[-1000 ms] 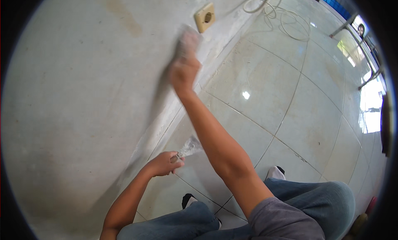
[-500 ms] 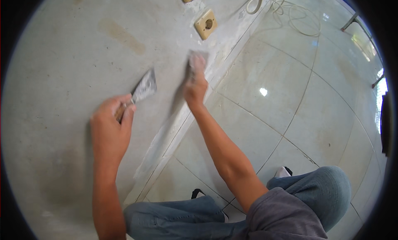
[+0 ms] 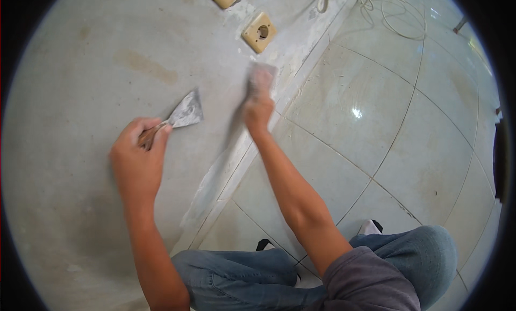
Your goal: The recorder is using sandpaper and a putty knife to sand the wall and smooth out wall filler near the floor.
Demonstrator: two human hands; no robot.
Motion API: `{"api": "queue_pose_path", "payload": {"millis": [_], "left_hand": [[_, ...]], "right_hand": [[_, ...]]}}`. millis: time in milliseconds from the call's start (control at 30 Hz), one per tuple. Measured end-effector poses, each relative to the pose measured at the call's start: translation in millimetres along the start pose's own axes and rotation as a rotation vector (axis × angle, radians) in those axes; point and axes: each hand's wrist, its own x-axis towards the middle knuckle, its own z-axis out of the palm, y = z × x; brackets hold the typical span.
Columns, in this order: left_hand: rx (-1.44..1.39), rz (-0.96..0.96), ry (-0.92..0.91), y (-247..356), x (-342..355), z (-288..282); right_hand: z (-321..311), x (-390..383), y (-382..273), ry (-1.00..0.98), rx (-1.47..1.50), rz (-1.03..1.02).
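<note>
Left hand (image 3: 138, 159): the grip is narrow, thumb and fingers pinching the wooden handle (image 3: 147, 139) of the scraper (image 3: 184, 111). The scraper is in front of the wall (image 3: 70, 123), its blade directed away from the wrist. Right hand (image 3: 259, 111): the grip holds a flat grey piece (image 3: 271, 70) at the wall, near the socket (image 3: 259, 32); blur hides the finger positions. Handling: the scraper should be light, with a thin, fairly stiff blade; its whitish coating may make the metal slippery. Take hold by the handle, clear of the edge.

tiled floor (image 3: 344, 133) | pale, glossy | white cable (image 3: 411, 39), loosely looped
</note>
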Motion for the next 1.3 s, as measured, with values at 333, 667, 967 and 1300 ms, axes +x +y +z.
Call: {"api": "queue_pose_path", "payload": {"millis": [333,667,967,1300], "left_hand": [[-0.125,-0.183,0.004,-10,-2,-4],[-0.192,-0.208,-0.079,-37,-12,5],[-0.159,-0.171,-0.098,-37,-11,21],[-0.235,-0.267,-0.222,-28,-17,14]], "right_hand": [[-10,8,37,0.074,0.091,-0.173],[-12,113,34,0.236,-0.068,0.240],[15,-9,7,0.063,0.003,-0.173],[-23,151,44,0.537,-0.080,0.352]]}}
